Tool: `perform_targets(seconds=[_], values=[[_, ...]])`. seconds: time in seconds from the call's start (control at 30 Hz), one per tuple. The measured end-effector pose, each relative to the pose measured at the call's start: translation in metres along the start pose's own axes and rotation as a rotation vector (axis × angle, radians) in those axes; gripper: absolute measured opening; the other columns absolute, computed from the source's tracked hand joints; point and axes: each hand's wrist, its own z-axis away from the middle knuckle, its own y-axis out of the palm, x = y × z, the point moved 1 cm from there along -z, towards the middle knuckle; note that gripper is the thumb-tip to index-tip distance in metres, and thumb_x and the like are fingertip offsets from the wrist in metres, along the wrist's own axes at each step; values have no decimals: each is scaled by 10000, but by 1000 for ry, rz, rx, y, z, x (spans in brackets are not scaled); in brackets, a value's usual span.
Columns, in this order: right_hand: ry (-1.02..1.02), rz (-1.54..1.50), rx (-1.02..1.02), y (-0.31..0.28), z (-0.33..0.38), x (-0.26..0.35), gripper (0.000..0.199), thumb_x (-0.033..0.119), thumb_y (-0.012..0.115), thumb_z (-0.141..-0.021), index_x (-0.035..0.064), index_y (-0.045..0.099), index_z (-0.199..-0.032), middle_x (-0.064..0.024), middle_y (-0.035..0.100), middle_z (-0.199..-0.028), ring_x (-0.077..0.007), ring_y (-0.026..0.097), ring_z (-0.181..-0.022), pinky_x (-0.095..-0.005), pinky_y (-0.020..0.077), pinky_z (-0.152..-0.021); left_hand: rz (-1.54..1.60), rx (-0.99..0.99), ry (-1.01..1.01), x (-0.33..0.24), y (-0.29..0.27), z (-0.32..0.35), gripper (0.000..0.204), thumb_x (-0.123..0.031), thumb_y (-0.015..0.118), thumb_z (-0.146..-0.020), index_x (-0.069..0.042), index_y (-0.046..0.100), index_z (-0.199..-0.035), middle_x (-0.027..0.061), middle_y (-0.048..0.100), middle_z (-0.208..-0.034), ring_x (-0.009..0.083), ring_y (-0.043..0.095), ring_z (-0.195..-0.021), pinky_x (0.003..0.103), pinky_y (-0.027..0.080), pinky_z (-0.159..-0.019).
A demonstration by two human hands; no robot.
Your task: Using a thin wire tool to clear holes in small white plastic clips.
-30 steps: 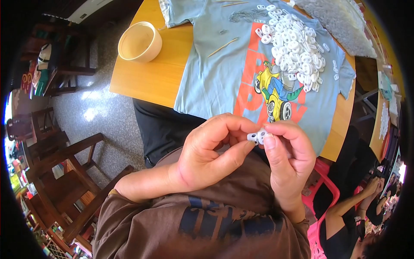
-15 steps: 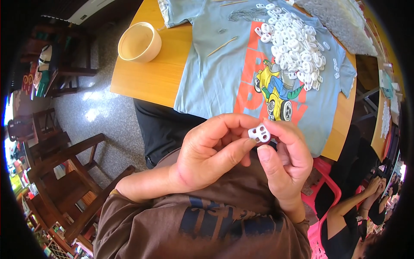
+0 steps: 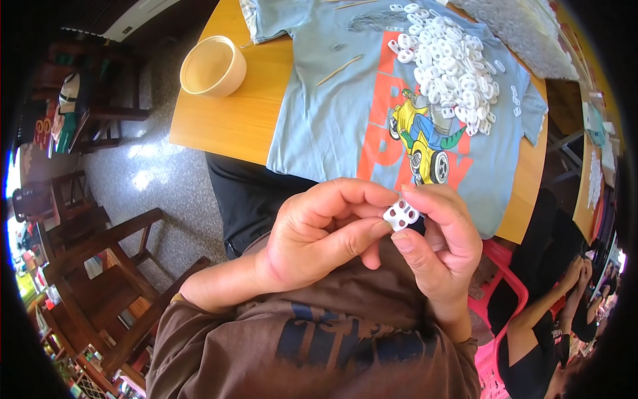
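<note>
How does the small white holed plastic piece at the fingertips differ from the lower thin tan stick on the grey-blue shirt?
The small white holed plastic piece is compact; the lower thin tan stick is long. The piece is pierced; the stick shows no holes. The left hand and right hand hold the piece, whereas the stick lies on the grey-blue shirt. Both look smaller than the shirt.

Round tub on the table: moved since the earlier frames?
No. The tub keeps its place against the wooden table edge, left of the blue shirt; any slight image shift is shared by all three.
</note>
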Motion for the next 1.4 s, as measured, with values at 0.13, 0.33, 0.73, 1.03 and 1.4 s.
perform_targets(seconds=[0.13,0.33,0.73,1.03,1.4], values=[[-59,43,-1,1,-2,0,353,30,647,-748,-9,560,-1088,-101,587,-925,-188,556,-779,-264,442,-690,45,-8,0,2,0,1,327,37,471,-869,16,403,-1188,179,596,-1000,145,610,-673,232,520,-591],[-115,96,-3,2,-2,-1,334,54,633,-768,-17,559,-1086,-103,585,-921,-193,558,-763,-271,453,-664,59,14,5,4,1,1,373,45,467,-868,10,378,-1229,185,589,-1013,162,616,-722,241,529,-590],[-202,205,-25,6,1,-3,292,44,600,-793,-21,557,-1074,-102,583,-897,-189,549,-723,-270,441,-621,33,-19,-8,3,3,2,262,40,505,-854,19,463,-1112,182,595,-996,159,614,-710,248,529,-589],[-224,227,-21,5,4,-5,296,73,591,-805,-20,550,-1082,-109,575,-905,-201,546,-723,-278,443,-630,22,-26,-24,4,5,3,241,24,519,-853,4,453,-1084,152,601,-959,144,610,-693,241,519,-608],[-239,156,-47,7,9,-12,278,110,580,-827,-16,539,-1071,-111,556,-907,-206,534,-740,-283,437,-647,65,-16,-52,0,9,1,273,31,541,-834,8,454,-1092,93,593,-923,118,598,-727,231,508,-644]])
